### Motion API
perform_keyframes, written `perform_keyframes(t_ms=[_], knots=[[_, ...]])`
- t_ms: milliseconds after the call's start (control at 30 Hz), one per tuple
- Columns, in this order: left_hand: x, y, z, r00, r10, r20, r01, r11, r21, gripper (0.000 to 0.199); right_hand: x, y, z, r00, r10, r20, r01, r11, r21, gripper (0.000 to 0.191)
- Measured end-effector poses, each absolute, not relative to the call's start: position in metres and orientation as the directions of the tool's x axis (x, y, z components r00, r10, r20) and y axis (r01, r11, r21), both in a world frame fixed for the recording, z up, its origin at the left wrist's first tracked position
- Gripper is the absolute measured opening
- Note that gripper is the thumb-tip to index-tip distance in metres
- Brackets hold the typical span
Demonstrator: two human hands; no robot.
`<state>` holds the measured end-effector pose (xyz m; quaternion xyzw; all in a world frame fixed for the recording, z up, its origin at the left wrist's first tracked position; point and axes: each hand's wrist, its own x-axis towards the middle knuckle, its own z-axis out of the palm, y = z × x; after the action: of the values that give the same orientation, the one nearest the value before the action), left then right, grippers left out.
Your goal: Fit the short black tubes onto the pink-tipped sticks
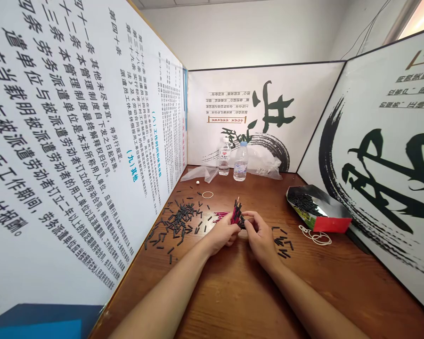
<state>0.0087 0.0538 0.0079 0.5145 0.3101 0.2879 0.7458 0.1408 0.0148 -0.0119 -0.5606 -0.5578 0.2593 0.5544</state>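
Observation:
My left hand (223,234) is closed around a bundle of thin red and black sticks (236,213), which stand up out of the fist. Close on its right, my right hand (260,235) has its fingers bent together at the bundle's side, by some dark pieces; what its fingertips hold is too small to make out. Behind my left hand, more pink-red sticks (220,216) lie on the table. A loose pile of short black pieces (182,218) spreads to the left, and a smaller group of black pieces (282,241) lies right of my right hand.
An open bag of black pieces (334,223) stands at the right, with pale rubber bands (316,237) before it. Two water bottles (240,167) and clear plastic bags (265,165) are at the back. A single band (207,195) lies behind the pile. Printed panels enclose the wooden table (229,292).

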Motion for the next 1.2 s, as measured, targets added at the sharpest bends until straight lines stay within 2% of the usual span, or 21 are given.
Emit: perform_keyframes(t_ms=[167, 367, 533, 733, 1200], knots=[[0.0091, 0.0538, 0.0077, 0.635, 0.747, -0.197, -0.067, 0.307, 0.949, 0.056, 0.1405, 0.0148, -0.0107, 0.263, 0.909, 0.323, 0.33, 0.229, -0.916, 0.031], [0.0104, 0.0536, 0.008, 0.626, 0.753, -0.202, -0.057, 0.302, 0.952, 0.025, 0.1407, 0.0171, -0.0132, 0.26, 0.911, 0.321, 0.287, 0.244, -0.926, 0.024], [0.0109, 0.0519, 0.0103, 0.629, 0.751, -0.201, -0.059, 0.304, 0.951, 0.016, 0.1418, 0.0195, -0.0167, 0.29, 0.895, 0.34, 0.282, 0.259, -0.924, 0.019], [0.0095, 0.051, 0.0106, 0.648, 0.739, -0.186, -0.069, 0.299, 0.952, 0.021, 0.1423, 0.0186, -0.0165, 0.326, 0.872, 0.366, 0.34, 0.253, -0.906, 0.016], [0.01, 0.0498, 0.0068, 0.617, 0.771, -0.158, -0.128, 0.296, 0.946, 0.032, 0.138, 0.0136, -0.0138, 0.317, 0.866, 0.386, 0.329, 0.281, -0.902, 0.016]])
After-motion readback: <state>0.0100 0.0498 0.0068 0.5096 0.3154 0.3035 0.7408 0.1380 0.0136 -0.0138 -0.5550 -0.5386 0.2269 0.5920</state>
